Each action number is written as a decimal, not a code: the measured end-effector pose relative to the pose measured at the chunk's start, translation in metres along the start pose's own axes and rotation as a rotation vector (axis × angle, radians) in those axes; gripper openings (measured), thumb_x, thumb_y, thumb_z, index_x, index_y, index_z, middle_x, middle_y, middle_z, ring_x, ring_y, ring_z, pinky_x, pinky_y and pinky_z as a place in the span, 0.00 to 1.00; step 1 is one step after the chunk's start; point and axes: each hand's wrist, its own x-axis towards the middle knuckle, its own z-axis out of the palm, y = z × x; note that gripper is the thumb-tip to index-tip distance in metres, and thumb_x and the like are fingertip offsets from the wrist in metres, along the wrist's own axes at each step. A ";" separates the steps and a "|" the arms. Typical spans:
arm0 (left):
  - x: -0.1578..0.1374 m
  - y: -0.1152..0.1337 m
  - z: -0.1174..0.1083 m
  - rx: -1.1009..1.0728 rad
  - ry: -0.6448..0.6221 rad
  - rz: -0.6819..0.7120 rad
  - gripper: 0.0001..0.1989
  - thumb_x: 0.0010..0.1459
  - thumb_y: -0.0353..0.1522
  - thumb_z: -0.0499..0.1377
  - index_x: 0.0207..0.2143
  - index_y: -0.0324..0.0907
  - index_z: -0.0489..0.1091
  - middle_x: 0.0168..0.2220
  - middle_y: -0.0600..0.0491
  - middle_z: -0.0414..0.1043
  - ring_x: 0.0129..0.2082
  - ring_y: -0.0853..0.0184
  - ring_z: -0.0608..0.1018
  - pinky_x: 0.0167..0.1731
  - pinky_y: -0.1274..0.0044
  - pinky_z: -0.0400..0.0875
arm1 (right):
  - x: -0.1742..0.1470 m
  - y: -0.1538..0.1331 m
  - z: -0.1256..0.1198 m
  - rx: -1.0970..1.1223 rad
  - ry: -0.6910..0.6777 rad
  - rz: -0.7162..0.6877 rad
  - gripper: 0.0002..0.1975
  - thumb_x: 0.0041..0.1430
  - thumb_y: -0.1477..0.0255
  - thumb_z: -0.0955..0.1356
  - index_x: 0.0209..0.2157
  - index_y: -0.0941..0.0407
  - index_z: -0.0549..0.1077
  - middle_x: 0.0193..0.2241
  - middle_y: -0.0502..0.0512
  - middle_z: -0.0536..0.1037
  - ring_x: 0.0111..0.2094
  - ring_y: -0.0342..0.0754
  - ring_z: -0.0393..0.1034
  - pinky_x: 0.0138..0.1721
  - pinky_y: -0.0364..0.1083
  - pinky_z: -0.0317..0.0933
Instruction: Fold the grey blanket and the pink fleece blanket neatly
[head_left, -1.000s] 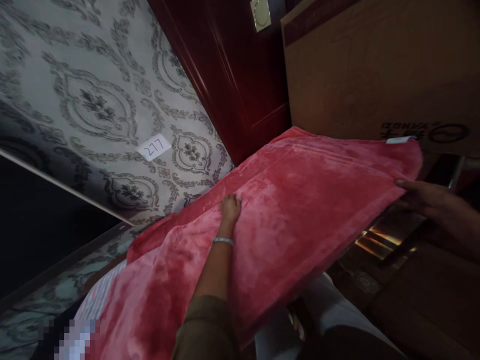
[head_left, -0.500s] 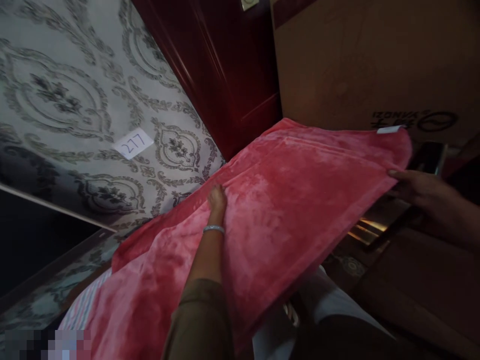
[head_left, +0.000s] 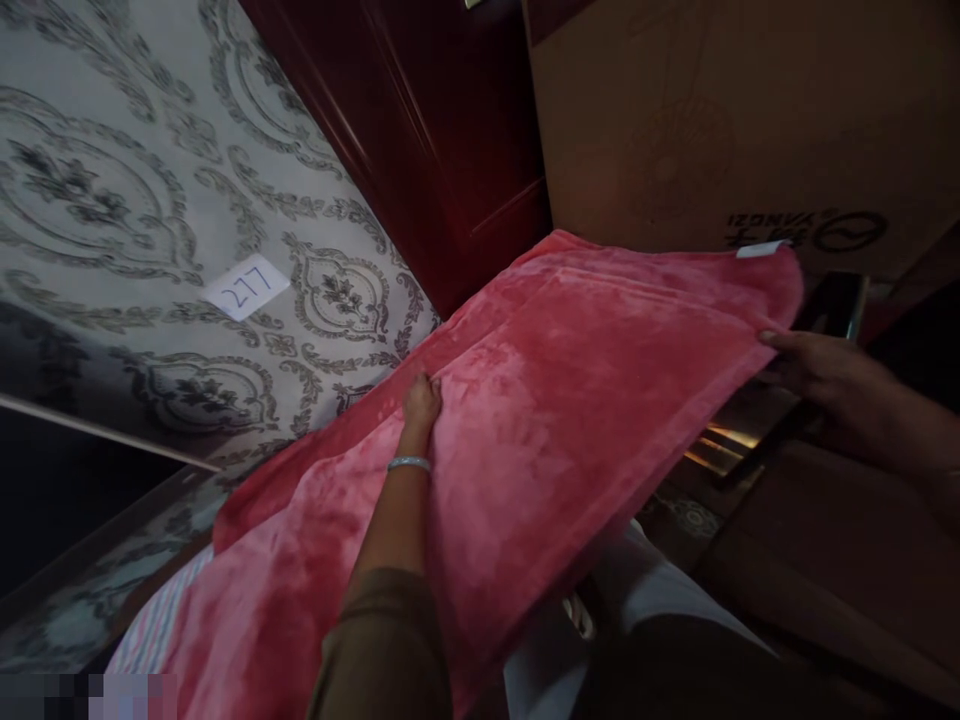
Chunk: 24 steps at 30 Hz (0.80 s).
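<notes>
A pink-red plush blanket (head_left: 600,350) spreads across the middle of the view, with a small white label (head_left: 759,249) at its far right corner. My left hand (head_left: 422,398), with a bracelet at the wrist, grips a fold of the blanket near its far edge, fingers curled. On the right, my right hand (head_left: 814,360) pinches the blanket's near right edge, the thumb on top and the other fingers hidden below. Between the hands the cloth lies fairly flat, with a few creases.
Behind the blanket stand a dark red panel (head_left: 450,150) and a large cardboard box (head_left: 720,110). Patterned wallpaper (head_left: 150,130) bears a paper marked 277 (head_left: 247,287). Striped fabric (head_left: 161,620) shows at lower left. A brown box-like surface (head_left: 817,550) is at lower right.
The whole view has shifted slightly, so hands, blanket and background sit a little further left. Both hands keep their hold on the blanket, which has hardly changed shape.
</notes>
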 end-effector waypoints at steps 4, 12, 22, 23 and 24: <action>-0.013 -0.030 -0.011 0.028 -0.065 0.010 0.17 0.71 0.36 0.48 0.45 0.36 0.75 0.48 0.36 0.79 0.49 0.55 0.79 0.45 0.71 0.69 | -0.006 -0.004 0.002 0.022 0.037 0.057 0.06 0.55 0.81 0.65 0.30 0.55 0.65 0.25 0.52 0.69 0.25 0.44 0.66 0.32 0.48 0.71; -0.045 -0.080 -0.023 0.023 -0.067 0.005 0.18 0.71 0.38 0.49 0.46 0.37 0.74 0.46 0.40 0.80 0.46 0.60 0.80 0.43 0.75 0.69 | -0.011 -0.016 0.011 -0.577 0.236 -0.638 0.12 0.52 0.71 0.70 0.41 0.54 0.72 0.45 0.65 0.76 0.56 0.63 0.66 0.63 0.64 0.54; -0.082 -0.130 -0.034 0.062 -0.076 -0.107 0.19 0.71 0.38 0.49 0.49 0.38 0.76 0.50 0.41 0.79 0.51 0.59 0.79 0.49 0.73 0.69 | 0.001 -0.041 0.196 -0.804 -0.548 -1.084 0.19 0.63 0.68 0.64 0.52 0.57 0.75 0.57 0.66 0.74 0.60 0.60 0.67 0.65 0.58 0.57; -0.087 -0.135 -0.036 0.068 -0.080 -0.120 0.19 0.71 0.38 0.49 0.49 0.39 0.76 0.50 0.41 0.79 0.51 0.59 0.79 0.49 0.73 0.69 | 0.003 -0.041 0.214 -0.811 -0.580 -1.089 0.19 0.63 0.69 0.63 0.53 0.58 0.75 0.57 0.66 0.74 0.60 0.60 0.67 0.65 0.57 0.56; -0.092 -0.140 -0.037 0.074 -0.084 -0.132 0.19 0.71 0.38 0.49 0.49 0.39 0.76 0.50 0.42 0.80 0.51 0.59 0.79 0.49 0.73 0.69 | 0.005 -0.041 0.232 -0.818 -0.608 -1.094 0.19 0.63 0.70 0.63 0.53 0.58 0.75 0.58 0.66 0.74 0.60 0.59 0.66 0.65 0.57 0.56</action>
